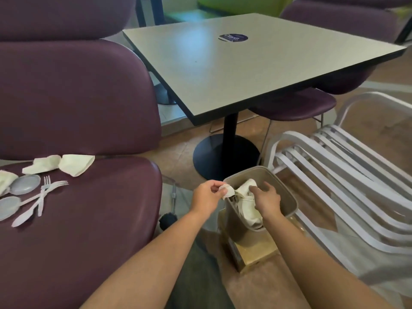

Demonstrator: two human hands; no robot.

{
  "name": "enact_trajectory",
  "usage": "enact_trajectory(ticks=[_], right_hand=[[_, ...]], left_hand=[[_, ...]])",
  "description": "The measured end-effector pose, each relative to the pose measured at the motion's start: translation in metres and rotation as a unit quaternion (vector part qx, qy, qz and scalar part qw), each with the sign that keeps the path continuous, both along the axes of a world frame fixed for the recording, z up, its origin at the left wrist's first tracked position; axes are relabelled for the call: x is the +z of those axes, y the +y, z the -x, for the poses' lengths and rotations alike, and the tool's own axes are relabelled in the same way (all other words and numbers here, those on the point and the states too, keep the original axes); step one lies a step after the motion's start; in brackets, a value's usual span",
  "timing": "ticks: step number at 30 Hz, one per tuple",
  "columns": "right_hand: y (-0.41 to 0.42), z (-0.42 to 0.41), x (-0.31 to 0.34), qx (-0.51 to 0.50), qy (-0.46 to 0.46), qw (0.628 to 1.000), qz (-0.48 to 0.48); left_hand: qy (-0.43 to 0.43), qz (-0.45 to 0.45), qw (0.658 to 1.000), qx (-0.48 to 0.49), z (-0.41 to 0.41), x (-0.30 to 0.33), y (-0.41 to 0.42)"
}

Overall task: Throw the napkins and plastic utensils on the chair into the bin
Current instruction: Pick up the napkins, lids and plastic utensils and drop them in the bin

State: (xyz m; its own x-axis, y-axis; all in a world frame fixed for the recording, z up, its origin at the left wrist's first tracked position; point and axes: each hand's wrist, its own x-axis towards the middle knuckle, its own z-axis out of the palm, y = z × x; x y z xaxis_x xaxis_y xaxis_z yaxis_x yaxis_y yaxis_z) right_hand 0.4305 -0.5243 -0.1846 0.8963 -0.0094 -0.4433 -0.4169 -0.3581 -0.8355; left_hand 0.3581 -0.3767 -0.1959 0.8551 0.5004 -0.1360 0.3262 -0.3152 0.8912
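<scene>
Both hands were over the bin (287, 198), close together but not touching. The left hand (206, 195) pinched a small crumpled napkin (227, 191) between thumb and fingers at the bin's near-left rim. The right hand (266, 200) hung above the bin's opening with fingers loosely curled downward, gripping nothing that could be seen.

Bin: beige, rectangular, tilted, resting on a brown box (252, 253) on the floor. Inside it lay a wad of white napkins (248, 208), partly hidden under the right hand.

Left of the bin, the maroon chair (89, 219) carried what remained: two folded napkins (60, 165) at the back of the seat, another napkin (5, 179) at the frame's edge, two grey round lids (24, 184) and a crossed cluster of white plastic forks and a spoon (38, 200).

Behind the bin stood the grey desk (256, 70) on a black pedestal base, a round dark sticker (233, 37) on its top. Right of the bin stood a white slatted chair (347, 175), just beside the rim. A maroon stool (294, 107) was tucked under the desk.
</scene>
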Motion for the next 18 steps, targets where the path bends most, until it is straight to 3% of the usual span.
enact_trajectory(ticks=[4, 8, 12, 16, 18], right_hand=[[-0.004, 0.011, 0.008, 0.101, 0.046, 0.987, -0.114], [-0.007, 0.006, 0.002, 0.078, 0.030, 0.986, -0.146], [-0.018, -0.011, -0.009, 0.036, 0.017, 0.993, -0.107], [-0.031, -0.032, -0.018, -0.059, -0.014, 0.998, 0.014], [-0.037, -0.038, -0.020, -0.030, 0.006, 0.999, 0.041]], left_hand=[[-0.002, 0.024, 0.999, -0.026, -0.017, -0.005, -0.010], [0.007, 0.057, 0.997, -0.057, -0.028, -0.006, -0.022], [0.018, 0.093, 0.992, -0.086, -0.034, -0.008, -0.030], [0.031, 0.080, 0.993, -0.084, -0.037, -0.012, -0.031], [0.032, 0.075, 0.994, -0.078, -0.034, -0.013, -0.030]])
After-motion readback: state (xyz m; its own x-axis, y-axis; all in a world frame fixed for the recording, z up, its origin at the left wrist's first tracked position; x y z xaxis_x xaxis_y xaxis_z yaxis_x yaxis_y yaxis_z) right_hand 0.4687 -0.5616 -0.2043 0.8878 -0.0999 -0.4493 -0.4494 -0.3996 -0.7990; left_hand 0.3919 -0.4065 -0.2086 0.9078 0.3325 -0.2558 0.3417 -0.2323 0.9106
